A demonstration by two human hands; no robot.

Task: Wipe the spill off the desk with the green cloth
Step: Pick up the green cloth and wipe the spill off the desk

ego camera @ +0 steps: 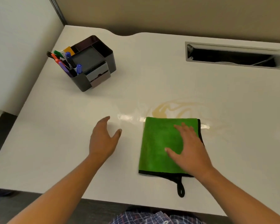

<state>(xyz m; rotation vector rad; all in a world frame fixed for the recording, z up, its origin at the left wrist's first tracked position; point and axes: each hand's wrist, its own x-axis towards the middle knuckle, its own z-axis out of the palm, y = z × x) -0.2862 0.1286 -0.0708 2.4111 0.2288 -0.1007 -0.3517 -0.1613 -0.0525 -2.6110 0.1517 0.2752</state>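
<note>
A green cloth (157, 143) with a black hem and a black hanging loop lies folded flat on the white desk (55, 143), near the front edge. My right hand (189, 149) rests flat on its right half, fingers spread, pressing down rather than gripping. A pale brown spill (171, 109) smears the desk just beyond the cloth's far edge, and a wet sheen runs to its left. My left hand (103, 139) hovers open over bare desk to the left of the cloth, holding nothing.
A black desk organiser (95, 65) with several markers stands at the back left. An open cable slot (233, 55) is set into the desk at the back right. Partition walls close the left and far sides.
</note>
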